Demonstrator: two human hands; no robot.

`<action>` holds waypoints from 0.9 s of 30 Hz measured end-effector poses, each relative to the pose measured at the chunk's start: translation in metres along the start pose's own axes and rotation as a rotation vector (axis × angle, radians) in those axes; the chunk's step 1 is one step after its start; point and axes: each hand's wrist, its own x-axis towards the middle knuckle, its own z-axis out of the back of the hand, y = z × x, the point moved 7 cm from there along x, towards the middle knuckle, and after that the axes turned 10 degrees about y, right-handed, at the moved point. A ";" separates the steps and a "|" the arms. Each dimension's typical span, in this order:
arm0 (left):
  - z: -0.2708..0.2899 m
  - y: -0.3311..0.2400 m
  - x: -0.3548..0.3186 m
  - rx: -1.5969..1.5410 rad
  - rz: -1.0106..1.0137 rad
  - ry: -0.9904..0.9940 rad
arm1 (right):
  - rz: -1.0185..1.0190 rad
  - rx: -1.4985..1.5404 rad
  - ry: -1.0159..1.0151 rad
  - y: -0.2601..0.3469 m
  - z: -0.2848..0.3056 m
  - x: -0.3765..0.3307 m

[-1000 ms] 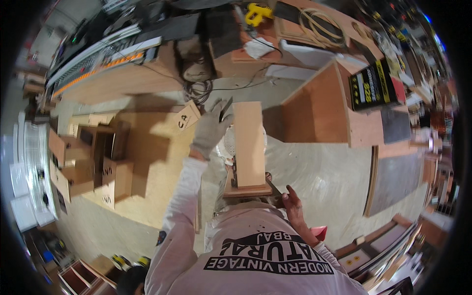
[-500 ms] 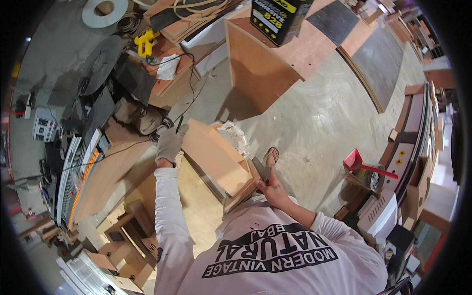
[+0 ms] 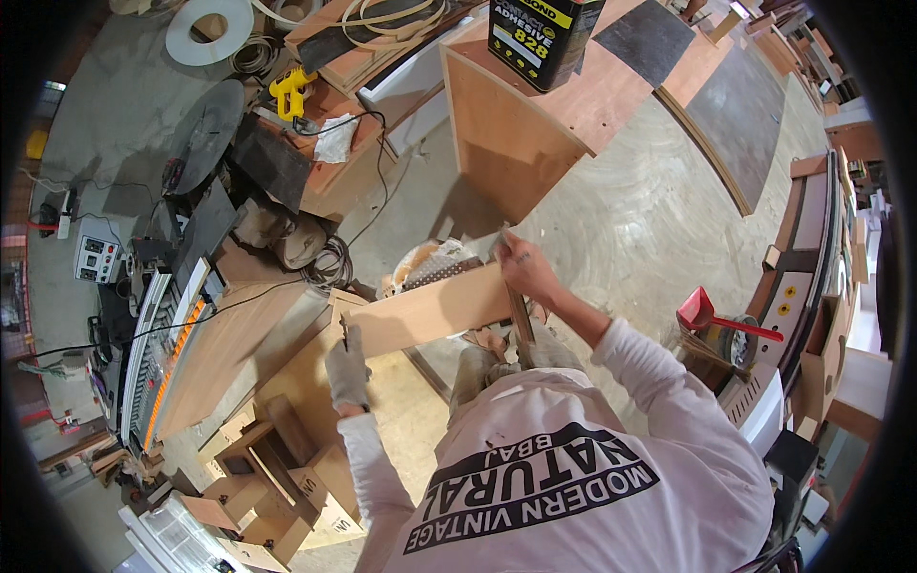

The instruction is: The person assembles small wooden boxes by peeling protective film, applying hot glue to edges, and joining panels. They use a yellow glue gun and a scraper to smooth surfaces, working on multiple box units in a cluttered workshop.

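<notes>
A light-brown wooden box (image 3: 430,307), long and drawer-like, lies crosswise over my knees with one broad face toward me. My left hand (image 3: 347,372), in a grey glove, is closed at its left end. A thin dark tool (image 3: 345,329), its kind unclear, sticks up out of that fist. At the box's right end my bare right hand (image 3: 525,269) is closed round the upper corner; the fingertips are partly hidden. Just behind the box sits a round whitish container (image 3: 413,260) with something dark and dotted on it.
A plywood cabinet (image 3: 511,134) bearing a black-and-yellow can (image 3: 543,43) stands ahead. A yellow heat-gun-like tool (image 3: 289,93) with a trailing cable lies at the far left. To the right is a red dustpan (image 3: 697,310). Several small wooden boxes (image 3: 263,468) stand at lower left.
The box has turned from slanting to nearly crosswise. My left hand has come nearer and lower, and my right hand has moved away from me to the box's far right corner.
</notes>
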 end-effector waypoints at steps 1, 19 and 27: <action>-0.006 0.011 -0.007 -0.017 0.065 0.015 | 0.030 0.001 0.034 0.006 0.001 0.012; -0.037 0.022 -0.033 0.043 -0.211 -0.241 | 0.142 -0.003 0.072 0.031 -0.018 0.098; -0.020 0.011 -0.018 0.048 -0.336 -0.287 | 0.125 0.117 -0.090 0.033 -0.016 0.073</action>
